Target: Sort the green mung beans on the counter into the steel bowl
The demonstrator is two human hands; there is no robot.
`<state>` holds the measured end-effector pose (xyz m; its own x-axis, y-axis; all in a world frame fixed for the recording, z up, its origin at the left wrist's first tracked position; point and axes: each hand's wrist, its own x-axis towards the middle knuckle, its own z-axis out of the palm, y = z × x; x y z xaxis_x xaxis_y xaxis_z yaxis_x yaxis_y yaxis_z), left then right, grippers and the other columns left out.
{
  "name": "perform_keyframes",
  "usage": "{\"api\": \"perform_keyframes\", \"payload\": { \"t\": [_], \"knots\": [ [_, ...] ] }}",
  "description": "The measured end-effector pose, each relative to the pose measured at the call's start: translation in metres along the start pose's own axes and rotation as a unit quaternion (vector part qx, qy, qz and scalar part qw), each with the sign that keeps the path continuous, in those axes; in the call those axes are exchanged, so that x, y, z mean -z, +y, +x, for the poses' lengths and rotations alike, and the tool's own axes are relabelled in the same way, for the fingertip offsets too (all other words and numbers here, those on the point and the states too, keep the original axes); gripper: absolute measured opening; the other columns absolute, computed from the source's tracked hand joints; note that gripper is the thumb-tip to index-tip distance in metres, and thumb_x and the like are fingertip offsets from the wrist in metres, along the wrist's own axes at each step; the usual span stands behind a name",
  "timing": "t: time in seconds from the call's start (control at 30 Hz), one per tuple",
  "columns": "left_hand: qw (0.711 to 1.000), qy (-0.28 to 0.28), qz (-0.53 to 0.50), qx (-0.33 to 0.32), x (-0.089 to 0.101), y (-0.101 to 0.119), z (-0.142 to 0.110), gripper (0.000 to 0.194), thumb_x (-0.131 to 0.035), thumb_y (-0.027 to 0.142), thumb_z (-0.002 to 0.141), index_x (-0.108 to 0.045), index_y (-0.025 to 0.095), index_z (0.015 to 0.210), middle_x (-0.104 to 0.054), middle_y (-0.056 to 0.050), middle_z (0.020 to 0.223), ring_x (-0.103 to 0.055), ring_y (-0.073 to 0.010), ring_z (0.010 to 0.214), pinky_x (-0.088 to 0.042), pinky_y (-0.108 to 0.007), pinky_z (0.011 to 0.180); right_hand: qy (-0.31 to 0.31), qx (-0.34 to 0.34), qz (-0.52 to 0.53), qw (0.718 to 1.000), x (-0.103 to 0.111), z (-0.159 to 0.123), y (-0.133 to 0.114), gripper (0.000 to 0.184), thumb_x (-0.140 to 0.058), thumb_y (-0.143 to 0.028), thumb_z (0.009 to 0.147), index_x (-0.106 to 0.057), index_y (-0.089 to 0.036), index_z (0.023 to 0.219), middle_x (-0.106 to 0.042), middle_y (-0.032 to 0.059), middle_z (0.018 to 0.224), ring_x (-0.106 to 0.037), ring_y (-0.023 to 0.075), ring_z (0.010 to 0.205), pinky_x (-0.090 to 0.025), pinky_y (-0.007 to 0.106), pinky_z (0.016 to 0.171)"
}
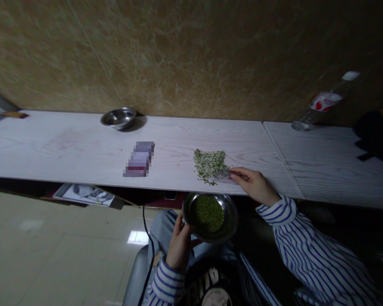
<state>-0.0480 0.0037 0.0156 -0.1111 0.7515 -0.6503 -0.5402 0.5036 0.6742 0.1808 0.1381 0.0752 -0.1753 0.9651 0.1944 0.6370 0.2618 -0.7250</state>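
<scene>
Two bowls show left of centre and at lower centre, and two hands around the lower middle. One bottle is at upper right, one pixelated oblong left of centre, one cable lower left; the small green beans, in two lots, are too many to count.

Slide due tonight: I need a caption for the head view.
Right hand beside scattered small green beans; left hand holding a metal bowl of more.
</scene>
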Motion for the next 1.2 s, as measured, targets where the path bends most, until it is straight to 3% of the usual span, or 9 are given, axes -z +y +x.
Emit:
{"api": "perform_keyframes", "payload": {
  "t": [0.5, 0.8, 1.2],
  "knots": [
    [1.000, 0.001, -0.004, -0.005, -0.001, 0.003, -0.003, 0.061, -0.063, 0.022, 0.069, -0.048, 0.025, 0.127, -0.060, -0.007, 0.107, -0.056, -0.0203, 0.088, -0.050, -0.029, 0.059, -0.019, 0.012, -0.004, 1.000, -0.010, 0.010, -0.003, 0.028, -0.056, -0.028, 0.085, -0.072, -0.018, 0.105, -0.076, 0.0065, 0.098, -0.071, 0.0201, 0.082, -0.057, 0.032, 0.077],
    [1.000, 0.005, -0.012, -0.003, 0.000, 0.003, -0.002, 0.058, -0.062, 0.022, 0.068, -0.049, 0.026, 0.125, -0.057, -0.008, 0.115, -0.056, -0.0201, 0.092, -0.051, -0.030, 0.064, -0.010, 0.010, 0.000, 1.000, -0.017, 0.021, 0.000, 0.028, -0.056, -0.029, 0.085, -0.072, -0.020, 0.106, -0.076, 0.0065, 0.099, -0.071, 0.0205, 0.083, -0.056, 0.033, 0.078],
    [1.000, 0.008, -0.013, -0.002, -0.005, 0.002, -0.003, 0.059, -0.061, 0.021, 0.067, -0.050, 0.025, 0.125, -0.059, -0.008, 0.110, -0.056, -0.0207, 0.090, -0.052, -0.032, 0.066, 0.024, -0.002, -0.009, 1.000, 0.001, 0.000, 0.006, 0.027, -0.057, -0.030, 0.085, -0.071, -0.018, 0.105, -0.076, 0.0069, 0.098, -0.070, 0.0212, 0.088, -0.055, 0.033, 0.081]
  ]
}}
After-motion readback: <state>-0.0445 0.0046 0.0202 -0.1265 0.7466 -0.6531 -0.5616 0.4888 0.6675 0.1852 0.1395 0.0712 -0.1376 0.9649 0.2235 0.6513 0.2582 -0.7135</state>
